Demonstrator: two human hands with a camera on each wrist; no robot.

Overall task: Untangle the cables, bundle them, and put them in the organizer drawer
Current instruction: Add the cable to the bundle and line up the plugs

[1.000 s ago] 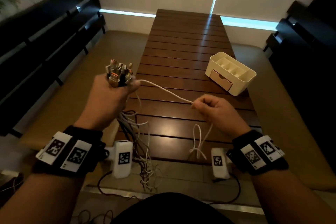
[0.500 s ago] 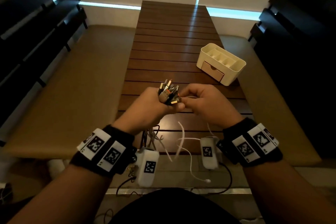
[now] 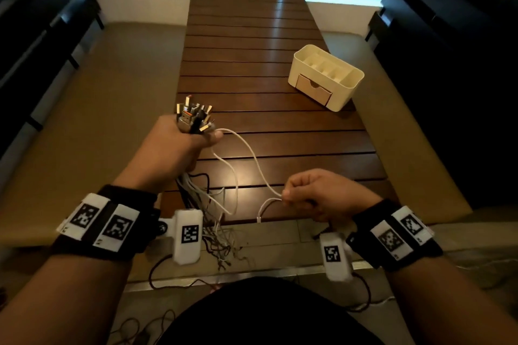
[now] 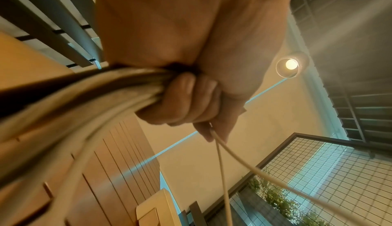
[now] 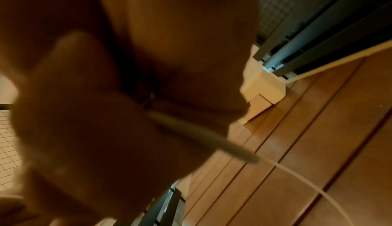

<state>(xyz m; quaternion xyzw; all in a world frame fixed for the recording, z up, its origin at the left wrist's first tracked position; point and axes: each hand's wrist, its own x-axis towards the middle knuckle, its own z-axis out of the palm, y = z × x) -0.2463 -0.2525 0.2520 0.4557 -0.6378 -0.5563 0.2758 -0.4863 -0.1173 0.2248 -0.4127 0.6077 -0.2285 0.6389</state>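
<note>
Bristling with plugs at the top, the cables sit clenched in the left hand above the tabletop; their tails hang past its near edge. A white cable loops toward 4 o'clock into the right hand, which pinches it. The organizer stands at 2 o'clock, drawer closed.

Left wrist: fingers wrap the cables.

Right wrist: fingers grasp the white cable.
</note>
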